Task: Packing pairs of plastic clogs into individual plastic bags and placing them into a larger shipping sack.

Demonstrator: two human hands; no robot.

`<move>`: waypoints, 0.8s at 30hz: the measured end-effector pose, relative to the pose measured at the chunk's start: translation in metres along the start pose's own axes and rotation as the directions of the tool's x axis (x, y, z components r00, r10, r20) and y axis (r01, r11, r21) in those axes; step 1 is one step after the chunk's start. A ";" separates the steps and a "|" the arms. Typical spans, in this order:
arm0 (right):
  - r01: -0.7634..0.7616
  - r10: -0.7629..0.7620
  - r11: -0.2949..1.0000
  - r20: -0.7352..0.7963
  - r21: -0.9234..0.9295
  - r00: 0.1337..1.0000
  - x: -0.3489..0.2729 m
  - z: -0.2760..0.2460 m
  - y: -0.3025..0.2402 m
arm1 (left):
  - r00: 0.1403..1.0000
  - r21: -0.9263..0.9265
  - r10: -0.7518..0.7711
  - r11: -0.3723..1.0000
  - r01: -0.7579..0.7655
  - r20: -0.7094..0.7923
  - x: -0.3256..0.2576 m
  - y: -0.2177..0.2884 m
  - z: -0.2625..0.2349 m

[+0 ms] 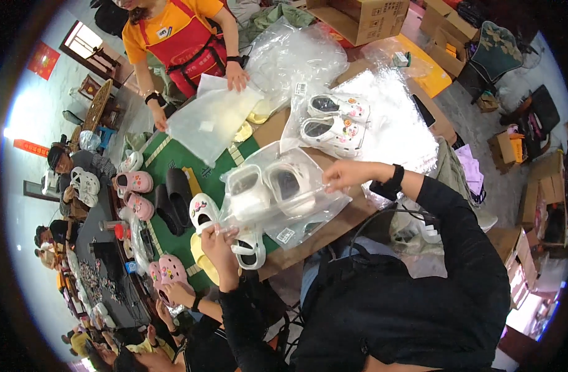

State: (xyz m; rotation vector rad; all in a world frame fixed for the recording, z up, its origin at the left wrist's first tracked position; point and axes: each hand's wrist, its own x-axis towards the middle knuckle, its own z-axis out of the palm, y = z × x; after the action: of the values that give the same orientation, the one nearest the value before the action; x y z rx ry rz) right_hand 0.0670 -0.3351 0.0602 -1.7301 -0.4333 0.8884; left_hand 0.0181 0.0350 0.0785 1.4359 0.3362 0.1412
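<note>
A clear plastic bag (pixel 321 214) with a pair of white clogs (pixel 250 195) inside lies at the near edge of the table. My left hand (pixel 221 253) pinches the bag's near left edge. At the bag's right edge, my right hand (pixel 353 176) has its fingers closed on the plastic. Just beyond sits another bagged pair of white clogs with colourful charms (pixel 343 127), on a stack of clear bags (pixel 405 124). Beside my left hand, loose white clogs (pixel 203 209) and a pale yellow clog (pixel 203 260) stand, partly hidden by the bag and hand.
Black clogs (pixel 180 192) and pink clogs (pixel 135 183) stand on the green table mat (pixel 166 149). Across the table, a person in a red apron (pixel 188 46) handles a translucent bag (pixel 213 121). Another person's hand (pixel 180 294) touches pink clogs at near left. Cardboard boxes (pixel 364 22) stand at the back.
</note>
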 end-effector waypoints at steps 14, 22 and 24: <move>-0.279 -0.312 0.495 -0.469 -0.823 0.826 0.190 -0.089 0.059 | 0.980 0.008 0.013 1.000 -0.011 -0.199 -0.007 -0.024 -0.014; -0.270 -0.238 0.354 -0.365 -0.896 0.900 0.203 -0.124 0.089 | 0.988 -0.010 0.068 0.997 -0.070 -0.138 -0.017 -0.017 -0.011; -0.134 -0.447 0.311 -0.269 -0.941 0.853 0.181 -0.130 0.072 | 0.997 -0.062 0.074 0.995 -0.075 -0.032 -0.018 -0.010 -0.003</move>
State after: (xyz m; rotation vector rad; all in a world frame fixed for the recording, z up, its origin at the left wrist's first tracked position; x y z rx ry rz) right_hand 0.2719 -0.3232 -0.0524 -2.8416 -0.8799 -0.1677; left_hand -0.0005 0.0316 0.0710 1.3856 0.3004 0.2322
